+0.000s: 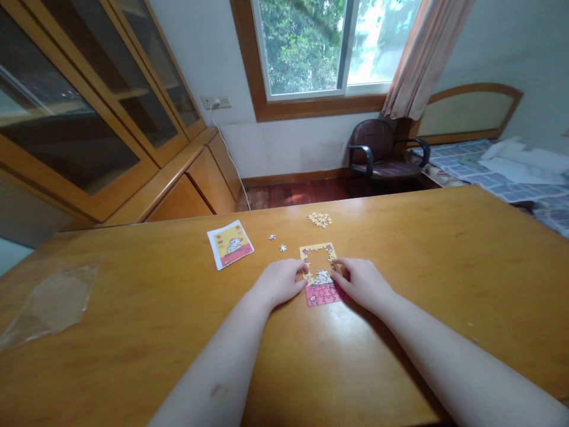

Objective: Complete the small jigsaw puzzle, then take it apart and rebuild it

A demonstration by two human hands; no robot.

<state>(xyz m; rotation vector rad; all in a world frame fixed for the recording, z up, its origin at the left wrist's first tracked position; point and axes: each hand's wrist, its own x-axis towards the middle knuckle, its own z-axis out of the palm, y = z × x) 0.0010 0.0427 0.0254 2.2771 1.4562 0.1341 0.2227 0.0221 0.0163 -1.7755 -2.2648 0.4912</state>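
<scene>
A small, partly built jigsaw puzzle [318, 255] lies on the wooden table [400, 249]. It has a yellow border and a pink bottom strip, and its centre is unfilled. My left hand [279, 281] rests at its left edge with fingertips pressed on the pieces. At the right edge, my right hand [362, 281] has its fingers curled and pinching at the puzzle. Whether either hand holds a loose piece is hidden. A heap of loose pieces [320, 219] sits beyond the puzzle. Two single pieces [277, 242] lie to its left.
A reference picture card [230, 244] lies left of the puzzle. A clear plastic wrapper [53, 299] lies at the table's left end. Beyond the table stand a dark office chair [377, 151], wooden glass-door cabinets [102, 112], a window and a bed [511, 172].
</scene>
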